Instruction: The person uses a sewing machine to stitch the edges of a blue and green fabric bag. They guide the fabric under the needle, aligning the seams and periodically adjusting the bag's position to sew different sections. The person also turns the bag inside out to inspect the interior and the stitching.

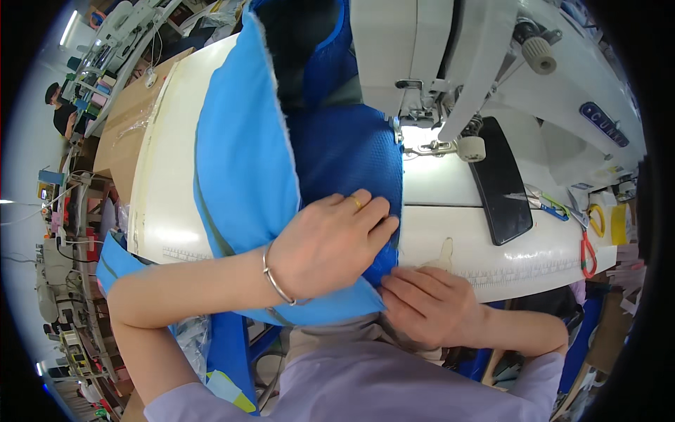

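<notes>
A large piece of blue fabric [242, 148], light blue on one side, lies across the white sewing table with a darker blue mesh part [344, 151] inside it. The mesh's right edge runs up to the presser foot of a white sewing machine [485, 63]. My left hand [330, 239], with a ring and a bangle, rests on the mesh with its fingers curled and closed on the cloth near that edge. Just below and to the right, my right hand [432, 302] pinches the fabric's edge at the near corner. Its fingertips are partly hidden by the cloth.
Right of the needle area lies a flat black plate [500, 183]. Beyond it are metal-bladed scissors with red handles [588, 254] and small snips [552, 207]. A ruler scale [524, 273] runs along the table's front. Another person [65, 116] stands far left among other machines.
</notes>
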### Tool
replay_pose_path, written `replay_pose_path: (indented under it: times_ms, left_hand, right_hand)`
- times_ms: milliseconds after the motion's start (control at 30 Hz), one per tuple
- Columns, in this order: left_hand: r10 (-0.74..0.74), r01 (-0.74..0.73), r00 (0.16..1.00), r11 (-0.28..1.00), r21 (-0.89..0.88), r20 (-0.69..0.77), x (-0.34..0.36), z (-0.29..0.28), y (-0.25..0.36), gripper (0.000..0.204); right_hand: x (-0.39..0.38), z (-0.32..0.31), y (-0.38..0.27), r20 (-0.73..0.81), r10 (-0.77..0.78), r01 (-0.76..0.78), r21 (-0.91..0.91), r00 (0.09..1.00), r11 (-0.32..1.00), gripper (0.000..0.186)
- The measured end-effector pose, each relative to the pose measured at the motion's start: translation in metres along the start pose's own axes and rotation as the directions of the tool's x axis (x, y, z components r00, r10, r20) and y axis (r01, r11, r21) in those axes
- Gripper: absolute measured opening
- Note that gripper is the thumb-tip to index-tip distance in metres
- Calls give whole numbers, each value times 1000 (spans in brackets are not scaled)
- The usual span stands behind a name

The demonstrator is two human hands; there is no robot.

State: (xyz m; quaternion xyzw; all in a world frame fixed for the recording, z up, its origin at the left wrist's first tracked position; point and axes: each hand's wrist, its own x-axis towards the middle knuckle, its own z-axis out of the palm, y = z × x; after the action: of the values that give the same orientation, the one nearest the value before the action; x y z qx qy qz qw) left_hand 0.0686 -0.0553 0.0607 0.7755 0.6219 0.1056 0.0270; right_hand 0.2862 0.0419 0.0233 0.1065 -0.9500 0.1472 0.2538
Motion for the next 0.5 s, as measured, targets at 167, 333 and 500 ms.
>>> replay_pose_path:
  times_ms: [167,333,500]
  left_hand:
    - [47,-48,998,998,-27,-51,22,-1,-26,33]
    - [93,-92,995,996,21,-45,38,-2,-51,34]
    - [106,-101,994,990,99,-42,47,0,-58,38]
  right_hand:
    - [13,-3,29,21,-29,29,-24,999,999,29]
    - [24,7,56,-55,-64,62,-39,996,997,23]
    - [28,14,71,-92,-39,32,-78,995,996,18]
